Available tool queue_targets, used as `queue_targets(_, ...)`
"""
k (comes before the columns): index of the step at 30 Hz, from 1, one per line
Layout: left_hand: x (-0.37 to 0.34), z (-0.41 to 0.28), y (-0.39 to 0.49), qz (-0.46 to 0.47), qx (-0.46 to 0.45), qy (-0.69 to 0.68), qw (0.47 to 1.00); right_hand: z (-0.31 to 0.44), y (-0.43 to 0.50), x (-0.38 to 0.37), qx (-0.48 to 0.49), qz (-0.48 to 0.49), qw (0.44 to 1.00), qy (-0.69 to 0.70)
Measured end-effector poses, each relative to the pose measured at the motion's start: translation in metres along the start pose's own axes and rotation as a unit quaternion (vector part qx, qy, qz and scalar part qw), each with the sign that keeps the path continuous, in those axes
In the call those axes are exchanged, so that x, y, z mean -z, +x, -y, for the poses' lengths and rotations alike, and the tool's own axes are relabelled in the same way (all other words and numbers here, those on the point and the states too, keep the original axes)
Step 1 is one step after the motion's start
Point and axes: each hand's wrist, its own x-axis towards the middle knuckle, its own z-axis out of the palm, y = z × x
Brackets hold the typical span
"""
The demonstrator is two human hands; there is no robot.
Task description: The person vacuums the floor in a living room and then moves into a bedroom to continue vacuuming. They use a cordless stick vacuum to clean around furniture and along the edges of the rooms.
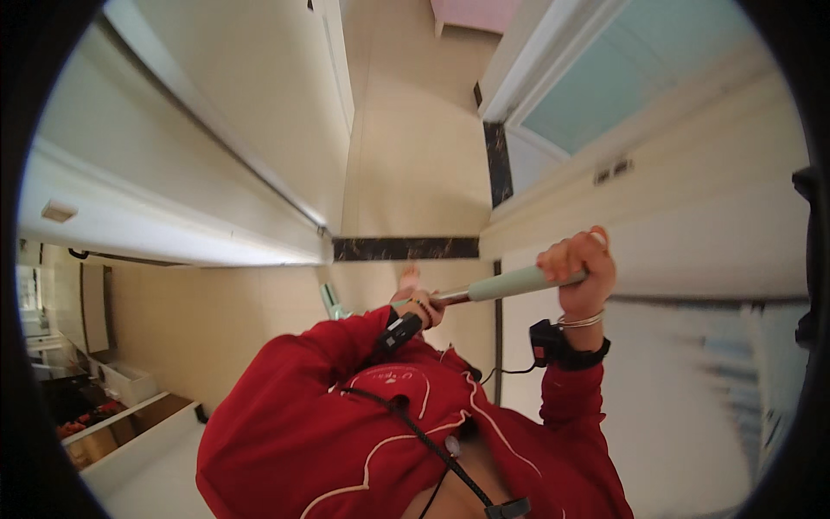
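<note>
A long-handled floor-cleaning tool, apparently a mop, slants across in front of me, with a pale green grip (512,283) and a shiny metal section (458,296) below it. My right hand (585,265) is wrapped around the upper end of the grip. Lower on the shaft, close to my body, my left hand (425,310) holds the pole; its fingers are partly hidden by the wrist and sleeve. The tool's pale green head (332,302) lies at the floor beyond my left forearm, partly covered by the sleeve.
A dark marbled threshold strip (406,249) crosses the beige tiled floor (415,175) ahead. A white door (259,97) stands left; a wall with sockets (613,171) runs along the right. My bare foot (409,277) is near the threshold. An open drawer (130,422) sits lower left.
</note>
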Motion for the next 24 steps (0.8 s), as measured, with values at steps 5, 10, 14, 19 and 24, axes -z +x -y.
queue_targets(5, -0.099, -0.032, 0.022, -0.215, -0.191, -0.052, 0.956, -0.004, 0.114, -0.018, -0.095, 0.096, 0.991, 0.02)
queue_targets(10, -0.172, -0.071, -0.015, -0.159, -0.118, -0.198, 0.96, -0.005, 0.206, -0.053, -0.151, 0.171, 0.973, -0.007)
queue_targets(14, -0.215, -0.103, 0.021, -0.128, -0.144, -0.289, 0.938, -0.001, 0.287, -0.071, -0.19, 0.259, 0.947, -0.007)
queue_targets(19, -0.269, -0.134, 0.067, -0.184, -0.304, 0.369, 0.859, -0.001, 0.393, -0.065, -0.192, 0.307, 0.932, -0.023)
queue_targets(24, -0.373, -0.183, 0.062, -0.241, -0.263, 0.698, 0.62, 0.004, 0.512, -0.082, -0.189, 0.283, 0.94, -0.025)
